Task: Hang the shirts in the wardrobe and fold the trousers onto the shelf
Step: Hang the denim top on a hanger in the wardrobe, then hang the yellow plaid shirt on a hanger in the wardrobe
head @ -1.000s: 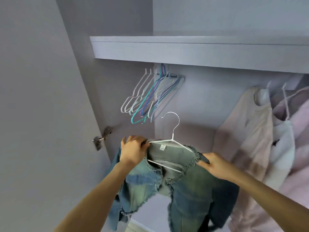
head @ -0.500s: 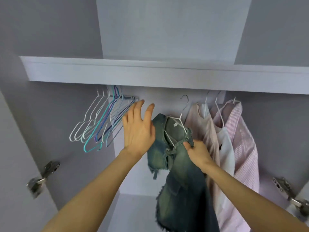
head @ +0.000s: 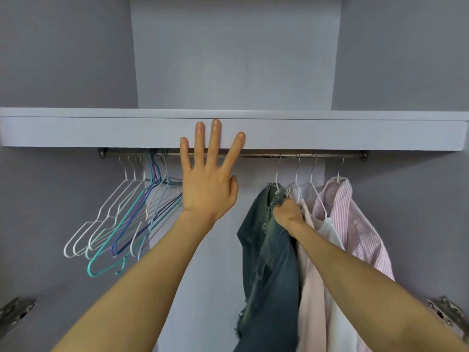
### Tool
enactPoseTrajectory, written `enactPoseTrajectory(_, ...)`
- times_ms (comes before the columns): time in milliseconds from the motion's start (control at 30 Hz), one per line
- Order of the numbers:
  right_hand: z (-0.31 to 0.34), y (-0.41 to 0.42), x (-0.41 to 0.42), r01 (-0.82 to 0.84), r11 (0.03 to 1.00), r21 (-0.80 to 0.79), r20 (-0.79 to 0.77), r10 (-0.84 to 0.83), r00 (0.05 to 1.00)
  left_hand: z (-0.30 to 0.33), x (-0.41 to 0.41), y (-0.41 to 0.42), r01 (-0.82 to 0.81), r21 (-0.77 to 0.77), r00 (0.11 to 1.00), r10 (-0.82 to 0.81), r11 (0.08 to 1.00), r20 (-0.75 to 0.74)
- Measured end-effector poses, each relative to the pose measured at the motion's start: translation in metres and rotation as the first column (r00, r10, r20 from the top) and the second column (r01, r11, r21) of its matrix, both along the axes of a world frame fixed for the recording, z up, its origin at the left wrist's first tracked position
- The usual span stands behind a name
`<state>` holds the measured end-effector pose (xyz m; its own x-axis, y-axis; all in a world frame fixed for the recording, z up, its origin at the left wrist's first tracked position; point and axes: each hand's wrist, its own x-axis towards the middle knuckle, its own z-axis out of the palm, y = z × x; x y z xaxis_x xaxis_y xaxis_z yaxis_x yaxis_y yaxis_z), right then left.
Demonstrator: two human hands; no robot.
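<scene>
Two hands are working at the wardrobe rail (head: 253, 155), which is running left to right just under the shelf (head: 355, 133). Right hand (head: 288, 212) is gripping the collar of the denim shirt (head: 269, 262), fingers curled into the cloth just below its white hanger (head: 277, 174). Left hand (head: 209, 189) is hovering with fingers straight and spread, holding nothing, its fingertips (head: 216, 124) overlapping the shelf's front edge; contact there is impossible to judge. The denim shirt is hanging long axis downward, to the right of the left hand and directly at the right one, so the right hand is the nearer by far. Its hook is appearing to sit on the rail, first in a row with three hung garments: a pale pink top (head: 311, 288), a white one (head: 330, 232) and a pink striped shirt (head: 360, 232). Likely next is letting go and checking the hook. Empty hangers (head: 121, 224) are crowding the rail's left end. Hidden: the hook's seat under the shelf lip, the right hand's fingertips in the denim, the garments' hems below the frame. No trousers are showing.
</scene>
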<state>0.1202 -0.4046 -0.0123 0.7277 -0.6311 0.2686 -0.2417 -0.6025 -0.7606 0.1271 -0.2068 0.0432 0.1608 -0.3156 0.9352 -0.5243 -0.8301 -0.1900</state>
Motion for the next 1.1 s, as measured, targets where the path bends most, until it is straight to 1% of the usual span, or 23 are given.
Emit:
enactPoseTrajectory(100,-0.004,0.006,-0.004,0.006,1.0,0.024,-0.013,-0.005,1.0,0.002,-0.003,0.003,-0.003,0.015,1.0,0.004,1.0,-0.02)
enactPoseTrajectory(167,-0.003,0.012,-0.012,0.022,1.0,-0.011,-0.039,-0.022,0.999,0.003,-0.008,0.006,-0.012,0.032,0.999,0.014,0.999,-0.039)
enactPoseTrajectory(233,0.001,0.021,-0.026,0.032,0.991,-0.13,-0.059,-0.04,0.997,0.005,-0.015,0.01,-0.005,0.056,0.998,0.008,0.998,-0.066)
enactPoseTrajectory(300,0.004,0.037,-0.045,0.03,0.952,-0.305,-0.03,-0.041,0.999,0.005,-0.023,0.019,0.024,0.081,0.996,-0.017,0.996,-0.087)
enactPoseTrajectory(333,0.005,0.047,-0.055,0.013,0.928,-0.372,0.011,-0.009,1.0,0.002,-0.028,0.026,0.044,0.084,0.993,-0.034,0.996,-0.111)
enactPoseTrajectory(400,0.006,0.068,-0.074,-0.06,0.904,-0.424,0.084,0.106,0.991,-0.008,-0.039,0.04,0.076,0.07,0.978,-0.061,0.995,-0.197)
enactPoseTrajectory(467,0.001,0.089,-0.089,-0.196,0.899,-0.391,0.085,0.248,0.965,-0.024,-0.053,0.058,0.066,0.024,0.951,-0.056,0.998,-0.304)
enactPoseTrajectory(533,-0.006,0.11,-0.104,-0.365,0.882,-0.299,0.028,0.391,0.92,-0.045,-0.069,0.08,0.032,-0.024,0.911,-0.039,0.999,-0.411)
enactPoseTrajectory(600,-0.017,0.128,-0.116,-0.493,0.845,-0.206,-0.037,0.497,0.867,-0.067,-0.086,0.1,-0.007,-0.072,0.868,-0.03,0.997,-0.496)
enactPoseTrajectory(633,-0.027,0.142,-0.123,-0.557,0.814,-0.162,-0.067,0.554,0.83,-0.082,-0.101,0.116,-0.057,-0.094,0.836,-0.004,0.994,-0.548)
enactPoseTrajectory(700,-0.043,0.161,-0.135,-0.632,0.77,-0.094,-0.09,0.625,0.775,-0.103,-0.124,0.139,-0.133,-0.136,0.766,0.015,0.982,-0.643)
enactPoseTrajectory(767,-0.063,0.189,-0.149,-0.729,0.683,-0.042,-0.129,0.72,0.682,-0.127,-0.158,0.168,-0.269,-0.155,0.672,0.07,0.95,-0.737)
enactPoseTrajectory(800,-0.074,0.207,-0.158,-0.781,0.624,-0.017,-0.156,0.77,0.619,-0.14,-0.18,0.185,-0.344,-0.159,0.63,0.102,0.925,-0.769)
enactPoseTrajectory(867,-0.094,0.237,-0.175,-0.855,0.518,0.021,-0.188,0.842,0.506,-0.162,-0.221,0.213,-0.471,-0.163,0.576,0.162,0.867,-0.801)
enactPoseTrajectory(1000,-0.132,0.309,-0.225,-0.954,0.286,0.087,-0.206,0.942,0.264,-0.198,-0.323,0.27,-0.721,-0.114,0.407,0.283,0.684,-0.868)
enactPoseTrajectory(1067,-0.149,0.346,-0.258,-0.977,0.156,0.143,-0.231,0.966,0.12,-0.212,-0.38,0.297,-0.821,-0.094,0.319,0.316,0.563,-0.894)
enactPoseTrajectory(1100,-0.16,0.373,-0.285,-0.984,0.06,0.17,-0.241,0.97,0.017,-0.219,-0.424,0.313,-0.877,-0.077,0.259,0.332,0.475,-0.907)
